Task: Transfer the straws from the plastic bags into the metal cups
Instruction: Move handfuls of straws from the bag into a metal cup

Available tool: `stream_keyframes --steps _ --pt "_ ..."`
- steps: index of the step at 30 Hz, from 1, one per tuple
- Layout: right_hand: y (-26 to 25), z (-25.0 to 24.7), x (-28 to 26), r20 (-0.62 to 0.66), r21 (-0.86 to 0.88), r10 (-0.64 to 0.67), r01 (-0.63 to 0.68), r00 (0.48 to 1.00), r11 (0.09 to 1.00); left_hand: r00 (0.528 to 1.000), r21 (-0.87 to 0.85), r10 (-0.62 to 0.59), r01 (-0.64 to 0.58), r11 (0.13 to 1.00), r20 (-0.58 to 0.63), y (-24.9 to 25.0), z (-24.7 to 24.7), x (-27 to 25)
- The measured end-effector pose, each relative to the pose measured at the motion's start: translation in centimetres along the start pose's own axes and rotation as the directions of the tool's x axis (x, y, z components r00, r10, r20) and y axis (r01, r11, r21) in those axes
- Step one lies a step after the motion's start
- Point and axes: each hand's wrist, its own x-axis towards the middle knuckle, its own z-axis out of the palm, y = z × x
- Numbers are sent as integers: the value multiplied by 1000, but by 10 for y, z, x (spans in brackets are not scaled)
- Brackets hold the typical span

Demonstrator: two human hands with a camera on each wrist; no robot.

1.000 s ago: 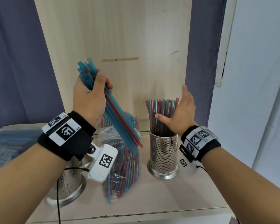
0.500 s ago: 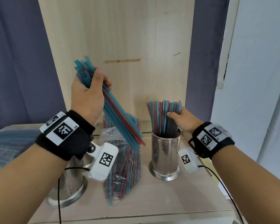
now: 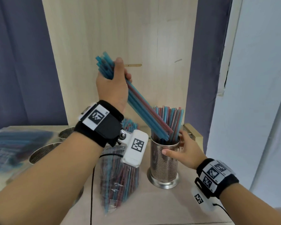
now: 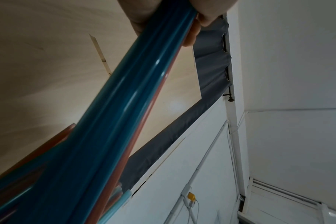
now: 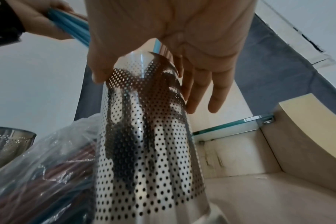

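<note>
Head view showed the left hand (image 3: pixel 111 88) raised above the bench (image 3: pixel 161 202), its grip closed around a bundle of straws (image 3: pixel 141 109) slanting down to the right, lower ends just entering the mouth of the metal cup (image 3: pixel 165 161). That cup already stood fairly full of upright straws. The right hand (image 3: pixel 185 153) steadied the cup near its rim, thumb on the near wall and fingers (image 5: pixel 199 91) lying fairly straight along the far side; the right wrist view showed a bracing hold and no tight clasp. A plastic bag (image 3: pixel 118 179), part full of straws, lay just left of the cup. Further empty cups (image 3: pixel 42 153) stood at the left.

Risks noted: the bundle entered at a steep slant against crowded contents, so some ends could catch on the rim or on standing straws and spill onto the bench. A sideways push from the bundle could tip the cup, given the light hold. An early release would scatter the bundle.
</note>
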Motion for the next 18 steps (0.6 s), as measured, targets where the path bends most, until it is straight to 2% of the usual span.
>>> stream_keyframes --steps 4,7,9,14,18 --pt "3 3 -3 -16 -35 -26 26 1000 999 996 96 9 -1 995 -87 -13 11 -2" --pt "8 6 -5 -46 0 -27 27 999 1000 987 135 -27 49 990 -159 -26 15 0" --pt "10 9 -5 -50 18 -34 35 998 999 986 162 -69 94 982 -154 -37 16 -1" --pt "13 11 -2 -66 38 -58 61 996 997 993 261 -106 89 961 51 -68 12 -16" --pt "14 15 -4 -104 31 -73 76 992 997 978 420 -64 -27 907 200 -88 7 -20"
